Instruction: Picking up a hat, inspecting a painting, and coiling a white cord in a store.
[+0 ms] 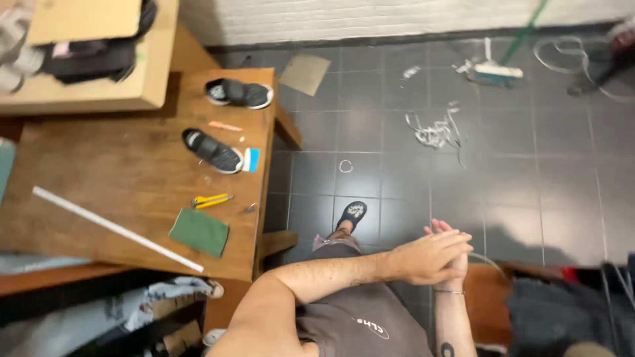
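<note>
Bare skin is meeting bare skin: the left hand [426, 254] is lying flat across the upright right hand [455, 259], fingers extended, both gripping nothing, out beyond the wooden table's [119, 178] right edge. Nearest on that table are lying a green pad [199, 232], near its front right corner, and a yellow cutter [211, 200], both leftward.

wooden table [132, 172], brown, matt, worn grain; on it two black knit-cloth shoes [213, 151] with white rubbery soles, a matt green sheet [199, 232] near its front edge, a smooth white strip [116, 229] and a yellow plastic cutter [211, 200]. cardboard box [99, 79] at the table's back, dull tan. floor [529, 192] right of the table: dark grey tiles, slight sheen, with white plastic strap scraps [436, 132].
</note>
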